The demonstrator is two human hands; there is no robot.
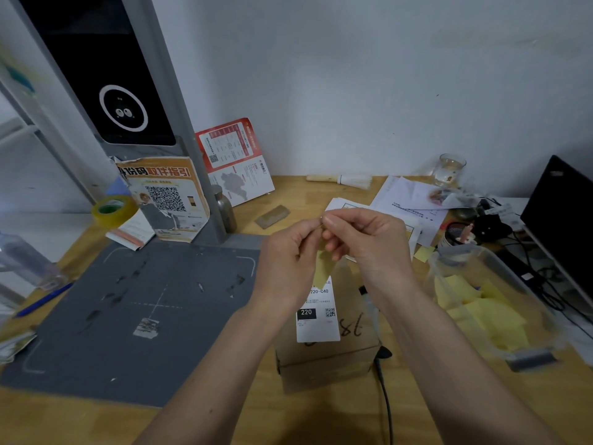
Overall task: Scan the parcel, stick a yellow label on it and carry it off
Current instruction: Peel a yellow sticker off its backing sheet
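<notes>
On a cluttered wooden desk [288,194] against a pale wall, the parcel [327,345], a small brown box with a white shipping label on top, sits just right of the grey scanner mat [134,309]. Directly above it, the left hand [288,261] and right hand [369,242] meet, both pinching the top of one yellow label [324,268], which hangs down toward the box. The parcel lies straight below and slightly toward the person, about equally near either hand, so sticking likely means lowering the label.
</notes>
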